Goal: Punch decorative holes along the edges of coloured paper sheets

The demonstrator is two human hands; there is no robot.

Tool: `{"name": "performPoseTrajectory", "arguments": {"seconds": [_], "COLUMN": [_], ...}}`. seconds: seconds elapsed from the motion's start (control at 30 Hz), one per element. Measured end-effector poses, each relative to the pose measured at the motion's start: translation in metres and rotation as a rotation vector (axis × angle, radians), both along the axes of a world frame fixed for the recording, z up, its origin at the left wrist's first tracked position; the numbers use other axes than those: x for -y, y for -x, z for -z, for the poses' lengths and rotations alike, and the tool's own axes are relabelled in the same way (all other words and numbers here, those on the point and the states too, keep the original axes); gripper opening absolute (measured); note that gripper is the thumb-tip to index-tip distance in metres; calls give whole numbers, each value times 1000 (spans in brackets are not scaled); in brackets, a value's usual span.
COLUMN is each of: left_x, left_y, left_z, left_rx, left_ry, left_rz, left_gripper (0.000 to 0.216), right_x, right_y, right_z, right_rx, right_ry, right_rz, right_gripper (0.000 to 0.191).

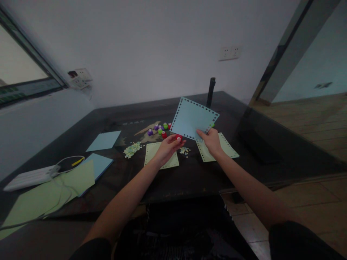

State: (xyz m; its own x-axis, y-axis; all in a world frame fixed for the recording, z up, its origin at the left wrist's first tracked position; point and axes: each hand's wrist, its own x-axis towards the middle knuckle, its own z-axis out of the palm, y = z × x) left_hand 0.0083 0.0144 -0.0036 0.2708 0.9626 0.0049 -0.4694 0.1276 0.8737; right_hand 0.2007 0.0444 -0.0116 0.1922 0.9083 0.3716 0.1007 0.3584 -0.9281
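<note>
My right hand (pixel 211 141) grips a light blue sheet of paper (pixel 193 117) by its lower right corner, thumb on top. Small punched shapes run along the sheet's edges. In my left hand (pixel 168 148) is a red paper punch (pixel 179 138), held in the fingertips just below the sheet's lower edge. Whether the punch touches the paper I cannot tell. Under my left hand lies a pale green sheet (pixel 151 150) with a punched border. Another punched green sheet (pixel 225 144) lies partly beneath my right hand. A bit of green shows behind the blue sheet's right edge.
Several small purple, green and red punches (pixel 159 130) stand beyond my left hand. Paper cut-outs lie in a larger pile (pixel 132 149) and a smaller one (pixel 184 151). Blue sheet (pixel 104 141), stacked papers (pixel 59 187) and a white power strip (pixel 29 177) with cable are at left.
</note>
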Motion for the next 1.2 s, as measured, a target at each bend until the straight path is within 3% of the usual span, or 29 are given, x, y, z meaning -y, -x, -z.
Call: {"name": "performPoseTrajectory", "arguments": {"seconds": [0.37, 1.2], "left_x": [-1, 0], "left_y": [2, -4], "left_z": [2, 5], "left_rx": [-121, -54], "left_ry": [45, 32], "left_rz": [-44, -125], "left_gripper": [25, 27], "right_x": [5, 9], "right_y": [1, 3], "right_z": [-4, -9], "right_rx": [33, 151], "right_ry": [6, -8], "right_rz": [-69, -57], "right_gripper": [34, 23]}}
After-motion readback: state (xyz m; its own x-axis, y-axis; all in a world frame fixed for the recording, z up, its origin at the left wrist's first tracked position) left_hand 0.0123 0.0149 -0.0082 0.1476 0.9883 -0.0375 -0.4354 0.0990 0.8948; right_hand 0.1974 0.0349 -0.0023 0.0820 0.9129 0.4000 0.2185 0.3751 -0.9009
